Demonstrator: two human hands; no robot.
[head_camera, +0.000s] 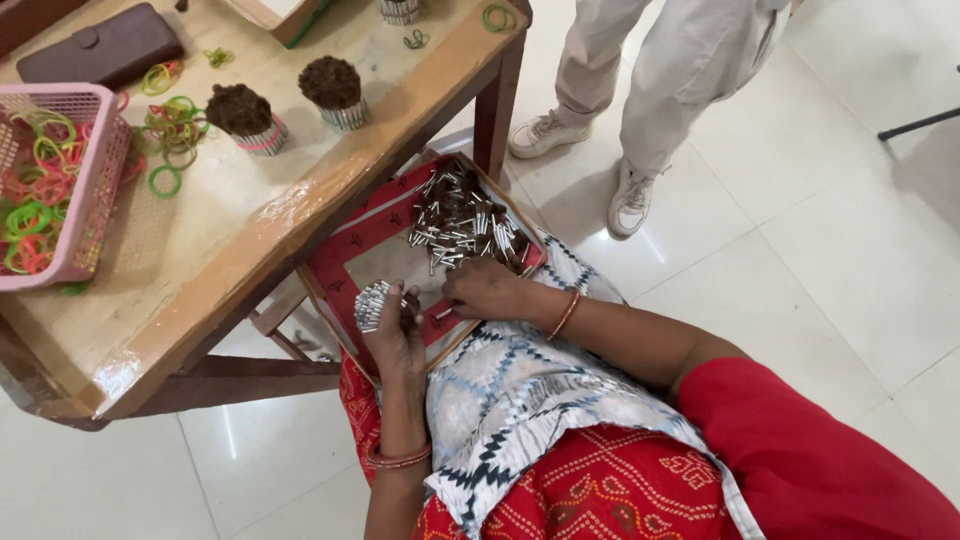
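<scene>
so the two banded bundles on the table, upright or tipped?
Upright: both bundles stand on end on the table, dark tops up, apart.

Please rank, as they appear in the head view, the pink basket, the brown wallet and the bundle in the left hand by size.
1. Pink basket, though cut off by the frame edge.
2. Brown wallet.
3. Bundle gripped in the left hand, clearly smallest.

There is one camera, worn on the person's head. It looks down and a bit forward, close to the lap (520, 400) and the tray (400, 245) on it. The wooden table (250, 230) fills the top left side. Farther off, at the top, the white floor (820, 250) and another person's shoes (630, 200) show.
</scene>
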